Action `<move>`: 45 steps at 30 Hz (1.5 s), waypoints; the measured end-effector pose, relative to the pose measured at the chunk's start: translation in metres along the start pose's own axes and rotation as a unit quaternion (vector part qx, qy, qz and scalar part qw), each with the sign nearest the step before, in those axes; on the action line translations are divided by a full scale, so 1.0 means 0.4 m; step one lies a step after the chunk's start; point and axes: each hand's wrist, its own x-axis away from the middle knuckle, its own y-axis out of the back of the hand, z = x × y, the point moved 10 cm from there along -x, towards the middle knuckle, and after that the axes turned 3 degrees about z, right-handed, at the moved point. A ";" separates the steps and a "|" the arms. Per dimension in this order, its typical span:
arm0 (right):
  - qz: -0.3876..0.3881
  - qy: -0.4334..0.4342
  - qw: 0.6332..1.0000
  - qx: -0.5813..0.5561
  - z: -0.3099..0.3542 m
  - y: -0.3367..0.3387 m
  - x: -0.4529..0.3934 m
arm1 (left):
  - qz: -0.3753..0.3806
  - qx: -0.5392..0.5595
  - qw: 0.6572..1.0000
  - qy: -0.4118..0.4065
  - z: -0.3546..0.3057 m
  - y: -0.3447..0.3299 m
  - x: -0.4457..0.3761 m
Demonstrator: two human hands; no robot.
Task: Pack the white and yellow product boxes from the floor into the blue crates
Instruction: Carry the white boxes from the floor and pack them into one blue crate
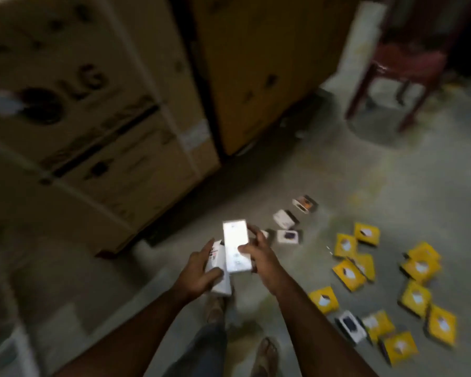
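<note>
My left hand grips a white product box held upright at mid-frame. My right hand holds a second, brightly lit white box right beside it, thumb on its face. Several yellow boxes lie scattered on the floor to the right, reaching toward the lower right corner. A few white boxes lie on the floor just beyond my hands, and one more white box sits among the yellow ones. No blue crate shows in this blurred view.
Two tall cardboard cartons stand at the left and centre back. A dark red stool stands at the upper right. My feet are on the grey concrete floor below my arms.
</note>
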 end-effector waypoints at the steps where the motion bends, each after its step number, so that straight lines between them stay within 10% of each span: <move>1: 0.025 0.007 1.000 0.005 0.039 -0.095 0.003 | -0.052 0.017 0.998 -0.009 -0.017 0.084 0.064; 16: 0.406 0.002 0.896 0.181 -0.069 -1.420 0.267 | -0.587 0.230 0.772 0.082 0.412 0.803 1.107; 33: 0.605 0.099 0.758 0.224 -0.196 -2.530 0.517 | -0.737 0.093 0.655 0.134 0.697 1.469 1.867; 45: 0.750 0.067 0.629 0.194 -0.202 -3.130 0.509 | -0.799 0.275 0.535 0.012 0.856 1.846 2.054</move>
